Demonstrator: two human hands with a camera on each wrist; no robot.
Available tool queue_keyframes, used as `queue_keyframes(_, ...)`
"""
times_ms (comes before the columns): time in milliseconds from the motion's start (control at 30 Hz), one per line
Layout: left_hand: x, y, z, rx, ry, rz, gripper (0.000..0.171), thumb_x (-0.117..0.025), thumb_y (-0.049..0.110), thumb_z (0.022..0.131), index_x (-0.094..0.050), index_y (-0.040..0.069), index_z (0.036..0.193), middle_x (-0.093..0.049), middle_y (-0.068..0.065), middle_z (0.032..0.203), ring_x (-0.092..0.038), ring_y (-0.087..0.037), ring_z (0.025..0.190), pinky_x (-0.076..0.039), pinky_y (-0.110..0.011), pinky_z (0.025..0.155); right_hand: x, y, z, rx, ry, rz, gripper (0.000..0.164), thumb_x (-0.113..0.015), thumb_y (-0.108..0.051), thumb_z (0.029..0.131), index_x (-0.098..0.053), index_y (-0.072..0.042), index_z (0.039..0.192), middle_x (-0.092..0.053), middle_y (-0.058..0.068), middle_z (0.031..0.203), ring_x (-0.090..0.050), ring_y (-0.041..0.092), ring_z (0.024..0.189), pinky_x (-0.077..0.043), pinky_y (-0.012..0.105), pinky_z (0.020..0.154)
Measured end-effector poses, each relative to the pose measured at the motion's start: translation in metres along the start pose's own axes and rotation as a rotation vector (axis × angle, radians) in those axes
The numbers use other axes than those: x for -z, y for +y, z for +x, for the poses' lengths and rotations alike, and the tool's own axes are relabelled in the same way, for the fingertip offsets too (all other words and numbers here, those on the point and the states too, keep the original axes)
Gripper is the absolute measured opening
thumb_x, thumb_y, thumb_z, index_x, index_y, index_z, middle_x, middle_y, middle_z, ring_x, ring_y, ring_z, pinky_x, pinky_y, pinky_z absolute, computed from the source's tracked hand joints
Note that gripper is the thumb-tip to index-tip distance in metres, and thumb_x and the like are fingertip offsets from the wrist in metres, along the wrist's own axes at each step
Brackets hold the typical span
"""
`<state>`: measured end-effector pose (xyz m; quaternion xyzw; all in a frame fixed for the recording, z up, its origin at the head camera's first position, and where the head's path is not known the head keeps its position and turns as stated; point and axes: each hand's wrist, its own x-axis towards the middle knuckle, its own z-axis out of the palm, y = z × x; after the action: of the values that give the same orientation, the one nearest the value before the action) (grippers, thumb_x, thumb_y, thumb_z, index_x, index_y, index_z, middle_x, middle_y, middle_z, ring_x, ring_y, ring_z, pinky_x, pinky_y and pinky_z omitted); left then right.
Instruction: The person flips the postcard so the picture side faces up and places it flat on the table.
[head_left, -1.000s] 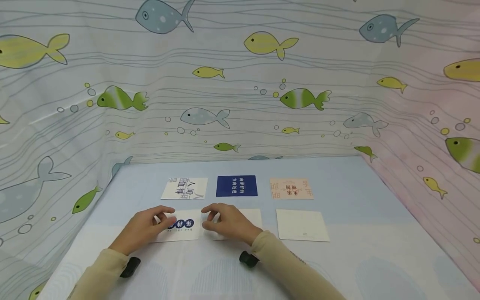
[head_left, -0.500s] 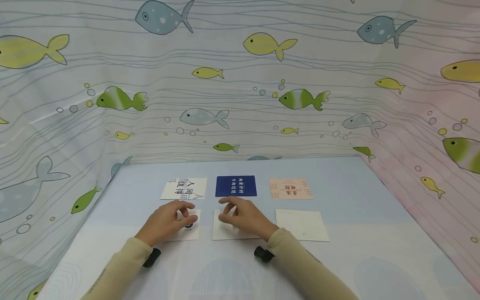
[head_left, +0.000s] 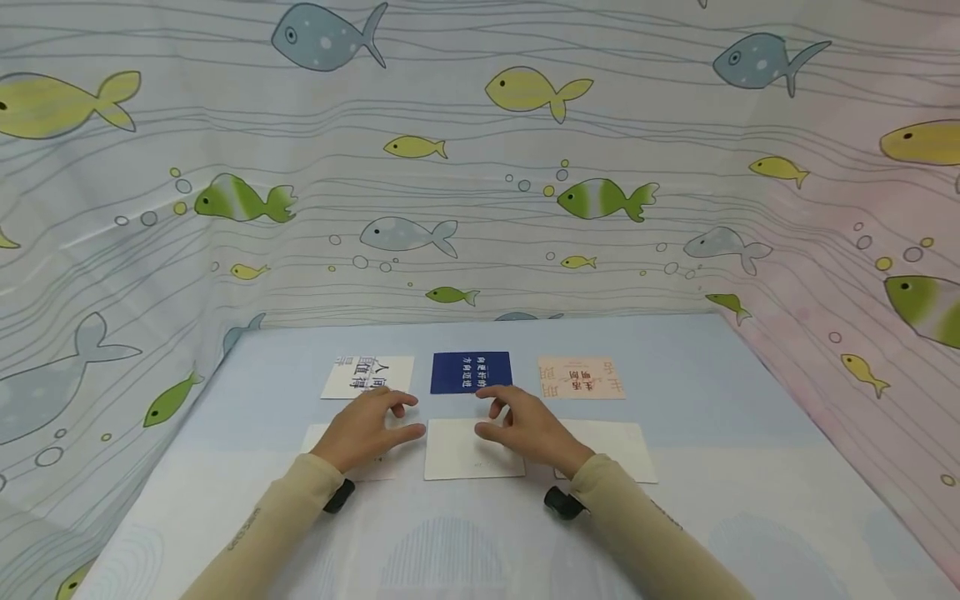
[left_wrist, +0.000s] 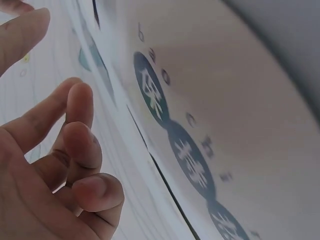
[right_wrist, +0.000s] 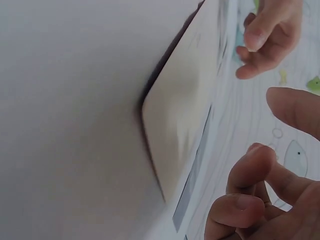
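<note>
My left hand (head_left: 363, 429) hovers over the front-left white card (left_wrist: 185, 150), which bears dark blue circles with characters. Its fingers are loosely bent, with nothing between thumb and forefinger. In the head view the hand covers most of that card. My right hand (head_left: 532, 427) hangs over the gap between the blank middle card (head_left: 453, 454) and the blank right card (head_left: 622, 450), its fingers also loosely bent and holding nothing. The thumb overlaps the middle card's right part. In the right wrist view, a blank card (right_wrist: 175, 105) lies flat beside the bent fingers.
Behind lies a back row: a white card with grey-blue lettering (head_left: 360, 375), a dark blue card (head_left: 450, 375) and a pink card (head_left: 581, 379). The pale blue table (head_left: 480, 550) meets a fish-patterned curtain (head_left: 480, 192) at its back and sides. Black devices sit at both wrists.
Both hands have moved right and slightly away from me, the left over the circled card, the right from the middle card toward the right one. The cards stay in place.
</note>
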<state>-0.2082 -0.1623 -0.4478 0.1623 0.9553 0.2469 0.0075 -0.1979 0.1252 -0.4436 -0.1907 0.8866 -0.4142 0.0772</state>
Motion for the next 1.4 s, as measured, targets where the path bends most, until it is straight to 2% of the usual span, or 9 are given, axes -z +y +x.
queue_keyframes(133, -0.008, 0.007, 0.006, -0.002, -0.035, 0.025, 0.056, -0.08, 0.054, 0.082, -0.07, 0.02, 0.126, -0.058, 0.004, 0.097, -0.053, -0.016, 0.087, -0.049, -0.039, 0.08, 0.007, 0.011, -0.005, 0.007, 0.003, -0.038, 0.054, -0.076, -0.034, 0.092, -0.058, -0.015, 0.14, -0.055, -0.002, 0.096, -0.054, 0.012, 0.071, -0.045, 0.029, 0.063)
queue_keyframes(400, -0.015, 0.019, 0.008, -0.003, -0.079, 0.074, 0.069, -0.084, 0.059, 0.074, -0.07, 0.02, 0.129, -0.059, 0.003, 0.103, -0.054, -0.016, 0.094, -0.051, -0.041, 0.085, 0.019, 0.021, -0.017, -0.042, -0.017, -0.054, 0.062, -0.079, -0.028, 0.09, -0.054, -0.01, 0.145, -0.055, 0.002, 0.099, -0.054, 0.014, 0.074, -0.048, 0.028, 0.061)
queue_keyframes(633, -0.014, 0.024, 0.007, -0.029, -0.079, 0.05, 0.057, -0.088, 0.05, 0.073, -0.073, 0.02, 0.119, -0.056, 0.004, 0.099, -0.052, -0.014, 0.089, -0.049, -0.038, 0.082, 0.024, 0.029, -0.022, -0.093, -0.021, -0.145, 0.068, -0.083, -0.03, 0.086, -0.055, -0.007, 0.143, -0.054, -0.002, 0.098, -0.049, 0.014, 0.08, -0.043, 0.032, 0.074)
queue_keyframes(833, -0.014, 0.025, 0.008, -0.024, -0.08, 0.036, 0.05, -0.088, 0.048, 0.073, -0.073, 0.021, 0.112, -0.056, 0.004, 0.098, -0.052, -0.014, 0.088, -0.049, -0.038, 0.082, 0.022, 0.031, -0.021, -0.114, -0.052, -0.21, 0.066, -0.086, -0.032, 0.082, -0.06, -0.007, 0.137, -0.053, -0.002, 0.096, -0.05, 0.014, 0.084, -0.044, 0.034, 0.078)
queue_keyframes(1100, -0.015, 0.026, 0.008, 0.004, -0.085, 0.023, 0.053, -0.088, 0.049, 0.073, -0.07, 0.02, 0.113, -0.057, 0.003, 0.1, -0.053, -0.014, 0.088, -0.049, -0.039, 0.082, 0.021, 0.034, -0.019, -0.105, -0.03, -0.162, 0.058, -0.089, -0.023, 0.079, -0.061, -0.012, 0.128, -0.056, -0.001, 0.094, -0.051, 0.016, 0.083, -0.044, 0.035, 0.079)
queue_keyframes(1267, -0.013, 0.028, 0.006, 0.095, -0.11, -0.059, 0.055, -0.084, 0.047, 0.08, -0.068, 0.015, 0.122, -0.058, 0.003, 0.086, -0.053, -0.013, 0.076, -0.045, -0.034, 0.071, 0.021, 0.033, -0.02, -0.101, -0.028, -0.137, 0.06, -0.089, -0.021, 0.079, -0.055, -0.013, 0.128, -0.057, -0.002, 0.094, -0.053, 0.015, 0.082, -0.044, 0.035, 0.077)
queue_keyframes(1400, -0.01, 0.028, 0.005, 0.186, -0.122, -0.161, 0.046, -0.077, 0.044, 0.087, -0.07, 0.013, 0.119, -0.061, 0.004, 0.075, -0.055, -0.014, 0.067, -0.042, -0.032, 0.063, 0.02, 0.031, -0.022, -0.102, -0.018, -0.142, 0.062, -0.089, -0.02, 0.079, -0.053, -0.013, 0.128, -0.058, -0.003, 0.093, -0.054, 0.014, 0.078, -0.045, 0.035, 0.074)
